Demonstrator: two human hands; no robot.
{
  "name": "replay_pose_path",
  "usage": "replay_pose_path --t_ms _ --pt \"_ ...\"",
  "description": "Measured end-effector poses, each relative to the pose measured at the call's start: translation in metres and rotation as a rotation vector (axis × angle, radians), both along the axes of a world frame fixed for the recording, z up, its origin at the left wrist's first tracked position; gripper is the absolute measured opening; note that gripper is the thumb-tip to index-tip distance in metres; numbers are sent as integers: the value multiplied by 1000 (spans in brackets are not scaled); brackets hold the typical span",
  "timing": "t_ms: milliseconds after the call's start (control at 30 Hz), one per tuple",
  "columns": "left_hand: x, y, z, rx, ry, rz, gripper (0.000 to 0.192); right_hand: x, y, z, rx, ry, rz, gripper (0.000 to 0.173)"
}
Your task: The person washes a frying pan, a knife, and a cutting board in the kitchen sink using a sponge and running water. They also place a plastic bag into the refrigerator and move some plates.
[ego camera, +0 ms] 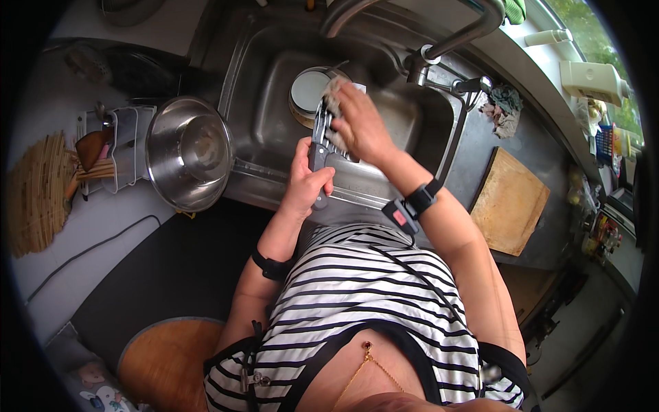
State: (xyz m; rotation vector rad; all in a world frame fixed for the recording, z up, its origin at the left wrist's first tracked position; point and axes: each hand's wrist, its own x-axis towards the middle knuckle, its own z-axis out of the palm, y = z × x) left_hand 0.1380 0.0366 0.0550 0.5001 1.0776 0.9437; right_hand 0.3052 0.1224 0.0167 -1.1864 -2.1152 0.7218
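My left hand grips the dark riveted handle of a kitchen knife, which points away from me over the steel sink. My right hand presses a beige cloth against the knife's blade. Hand and cloth cover much of the blade; stripes show on its bare metal. Beneath, a white round dish rests inside a larger round vessel on the sink floor, partly hidden by my right hand.
A faucet rises at the sink's far right. To the left, a steel basin leans by a white utensil rack. On the right counter lie a wooden cutting board and crumpled rags. A white jug occupies the windowsill.
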Motion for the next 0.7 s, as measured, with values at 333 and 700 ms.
replay_pose_path --t_ms 333,700 --pt "-3 3 -1 -37 108 48 47 24 20 13 -227 76 -409 26" --pt "15 -5 0 15 97 -56 50 -8 5 15 -32 -49 -168 50"
